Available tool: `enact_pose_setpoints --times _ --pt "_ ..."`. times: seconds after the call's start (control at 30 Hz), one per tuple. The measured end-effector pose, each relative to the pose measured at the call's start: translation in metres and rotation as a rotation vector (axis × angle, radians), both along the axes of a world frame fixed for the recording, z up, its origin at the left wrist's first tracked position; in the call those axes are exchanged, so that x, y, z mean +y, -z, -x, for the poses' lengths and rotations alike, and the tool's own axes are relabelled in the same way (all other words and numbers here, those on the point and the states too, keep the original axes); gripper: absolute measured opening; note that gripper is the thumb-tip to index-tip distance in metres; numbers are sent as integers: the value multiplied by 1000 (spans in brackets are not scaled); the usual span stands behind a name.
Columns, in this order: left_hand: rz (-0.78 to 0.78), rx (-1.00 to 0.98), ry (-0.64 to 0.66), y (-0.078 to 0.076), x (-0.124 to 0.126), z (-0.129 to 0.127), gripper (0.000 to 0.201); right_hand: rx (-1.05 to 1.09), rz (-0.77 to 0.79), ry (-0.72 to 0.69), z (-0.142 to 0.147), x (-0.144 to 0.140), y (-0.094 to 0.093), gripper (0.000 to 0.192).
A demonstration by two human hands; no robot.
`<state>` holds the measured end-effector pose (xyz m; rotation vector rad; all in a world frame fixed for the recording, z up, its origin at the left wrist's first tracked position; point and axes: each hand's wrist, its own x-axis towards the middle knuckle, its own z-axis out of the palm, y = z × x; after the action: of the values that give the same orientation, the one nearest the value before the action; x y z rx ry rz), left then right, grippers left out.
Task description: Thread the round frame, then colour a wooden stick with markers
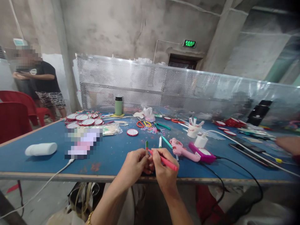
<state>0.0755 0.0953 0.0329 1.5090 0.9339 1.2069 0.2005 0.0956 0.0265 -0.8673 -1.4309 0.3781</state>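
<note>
Red marker pen [165, 161] sits in the right hand [164, 170], fingers closed around its barrel, tip end meeting the left hand [136, 164] at the near edge of the blue surface [47, 137]. Left grip narrow, pinched at the pen's tip; what it pinches is too small to tell. Just beyond: pink glue gun [181, 150], magenta device [202, 154], white bottle [41, 149] far left.

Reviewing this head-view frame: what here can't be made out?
- What the left hand pinches: hidden by its fingers and the right hand.
- Red marker tip: covered where the hands meet.
- Patch on the blue table: pixelated.
- Another person's hand: cut by the right edge.
- Items along the table's far right side: too small.
</note>
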Motion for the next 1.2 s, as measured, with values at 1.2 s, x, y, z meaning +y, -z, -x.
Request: enact_pose_setpoints --times 1.2 --pt "1 -13 -7 2 1 0 25 -13 -65 41 1 2 -1 26"
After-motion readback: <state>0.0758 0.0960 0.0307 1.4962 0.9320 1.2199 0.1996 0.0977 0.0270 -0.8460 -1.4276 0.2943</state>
